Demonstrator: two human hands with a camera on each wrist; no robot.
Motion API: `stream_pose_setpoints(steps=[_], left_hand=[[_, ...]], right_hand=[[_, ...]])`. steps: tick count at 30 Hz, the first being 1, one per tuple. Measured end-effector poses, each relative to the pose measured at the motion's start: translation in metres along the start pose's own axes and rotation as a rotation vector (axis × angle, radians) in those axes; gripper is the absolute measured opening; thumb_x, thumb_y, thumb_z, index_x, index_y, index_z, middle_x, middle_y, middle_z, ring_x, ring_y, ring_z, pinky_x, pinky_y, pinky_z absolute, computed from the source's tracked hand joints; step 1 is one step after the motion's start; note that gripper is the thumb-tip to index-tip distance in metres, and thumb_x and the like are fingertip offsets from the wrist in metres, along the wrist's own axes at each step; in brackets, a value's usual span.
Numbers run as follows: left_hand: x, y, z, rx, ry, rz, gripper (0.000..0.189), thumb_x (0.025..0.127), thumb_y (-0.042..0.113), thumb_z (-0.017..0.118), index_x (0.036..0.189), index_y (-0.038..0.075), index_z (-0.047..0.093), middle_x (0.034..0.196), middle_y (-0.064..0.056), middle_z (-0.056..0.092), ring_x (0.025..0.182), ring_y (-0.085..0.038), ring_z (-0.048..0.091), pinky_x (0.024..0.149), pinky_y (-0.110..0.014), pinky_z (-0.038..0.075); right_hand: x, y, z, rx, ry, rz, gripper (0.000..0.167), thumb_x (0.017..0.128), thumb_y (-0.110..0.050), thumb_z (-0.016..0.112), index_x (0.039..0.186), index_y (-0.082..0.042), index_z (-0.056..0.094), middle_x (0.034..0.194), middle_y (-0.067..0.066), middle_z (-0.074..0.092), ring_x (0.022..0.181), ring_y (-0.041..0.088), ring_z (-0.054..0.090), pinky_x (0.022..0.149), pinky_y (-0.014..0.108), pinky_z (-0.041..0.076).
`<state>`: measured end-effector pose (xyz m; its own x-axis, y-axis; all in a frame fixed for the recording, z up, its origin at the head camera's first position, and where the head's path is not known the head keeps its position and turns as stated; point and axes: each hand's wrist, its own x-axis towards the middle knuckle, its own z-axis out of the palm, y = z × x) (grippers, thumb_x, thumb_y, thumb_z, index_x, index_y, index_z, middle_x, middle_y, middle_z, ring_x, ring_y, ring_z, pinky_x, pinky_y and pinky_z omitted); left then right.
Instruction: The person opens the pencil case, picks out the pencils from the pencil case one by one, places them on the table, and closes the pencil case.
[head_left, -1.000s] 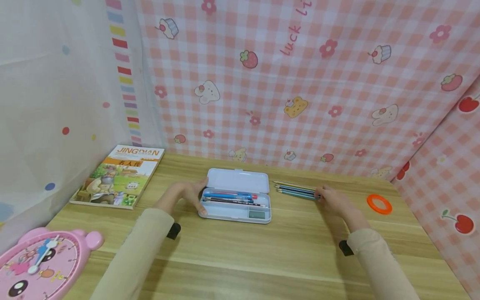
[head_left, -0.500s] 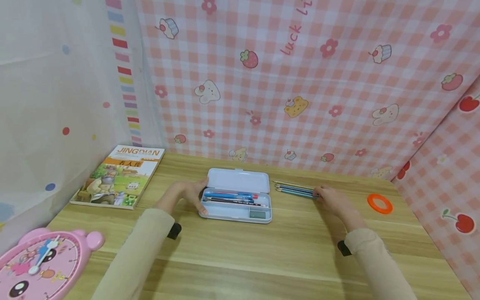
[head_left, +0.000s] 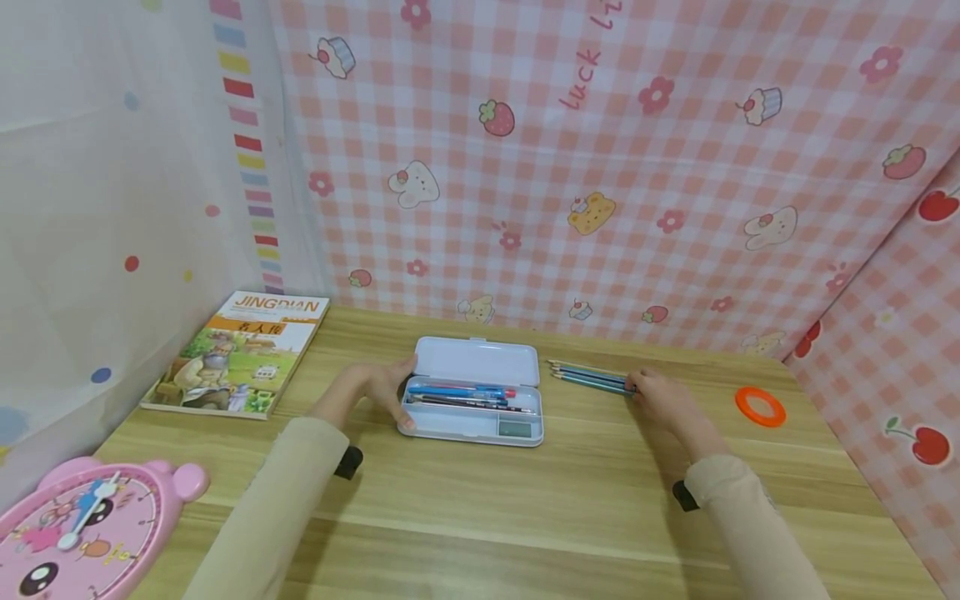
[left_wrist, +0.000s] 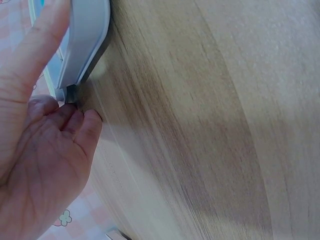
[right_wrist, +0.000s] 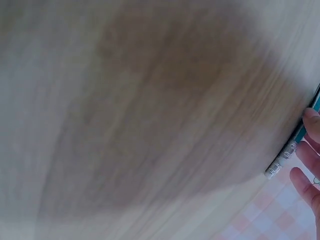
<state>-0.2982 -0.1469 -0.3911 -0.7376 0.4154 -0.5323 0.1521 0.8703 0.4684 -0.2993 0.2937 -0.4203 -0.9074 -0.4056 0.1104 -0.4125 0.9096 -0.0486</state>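
A white pencil case (head_left: 450, 431) lies with its lid (head_left: 476, 362) raised back. Inside are several pens and pencils (head_left: 457, 392) and a grey-green block (head_left: 514, 428) in the front right compartment. My left hand (head_left: 378, 393) holds the case's left end, thumb at the front corner and fingers behind; the left wrist view shows the thumb along the case wall (left_wrist: 87, 40). Right of the case, several pencils (head_left: 592, 379) lie side by side, tips toward it. My right hand (head_left: 660, 402) pinches their far ends; a teal pencil (right_wrist: 287, 152) with a white end shows in the right wrist view.
A book (head_left: 240, 354) lies at the back left, and a pink toy clock (head_left: 97, 521) at the near left. An orange ring (head_left: 760, 407) rests to the right of my right hand. Checked cloth (head_left: 540, 275) hangs behind the wooden table (head_left: 510, 517).
My right hand has shifted slightly left, and the pencils at its fingers now lie closer together. The left hand and pencil case have stayed in place.
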Motion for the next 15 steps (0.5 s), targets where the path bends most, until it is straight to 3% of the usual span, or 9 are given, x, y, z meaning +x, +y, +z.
stream_pose_setpoints(steps=[7,15], left_hand=[[0.0,-0.0006,0.001,-0.008,0.002,0.004,0.124,0.068,0.041,0.077,0.143,-0.003,-0.011,0.152,-0.023,-0.007,0.141,-0.035,-0.003,0.116,-0.046,0.006],[-0.0002,-0.0014,0.0002,-0.019,0.004,0.006,0.124,0.068,0.041,0.077,0.144,-0.002,-0.011,0.152,-0.022,-0.008,0.141,-0.035,-0.003,0.116,-0.046,0.007]], right_hand=[[0.0016,-0.001,-0.0002,-0.027,0.074,0.03,0.011,0.079,-0.002,0.064,0.089,-0.005,0.059,0.087,0.013,0.059,0.081,0.032,0.058,0.067,0.047,0.048],[0.0039,-0.0067,-0.0034,-0.018,0.088,0.087,0.017,0.078,-0.004,0.065,0.093,-0.004,0.058,0.096,0.019,0.059,0.094,0.038,0.056,0.076,0.052,0.046]])
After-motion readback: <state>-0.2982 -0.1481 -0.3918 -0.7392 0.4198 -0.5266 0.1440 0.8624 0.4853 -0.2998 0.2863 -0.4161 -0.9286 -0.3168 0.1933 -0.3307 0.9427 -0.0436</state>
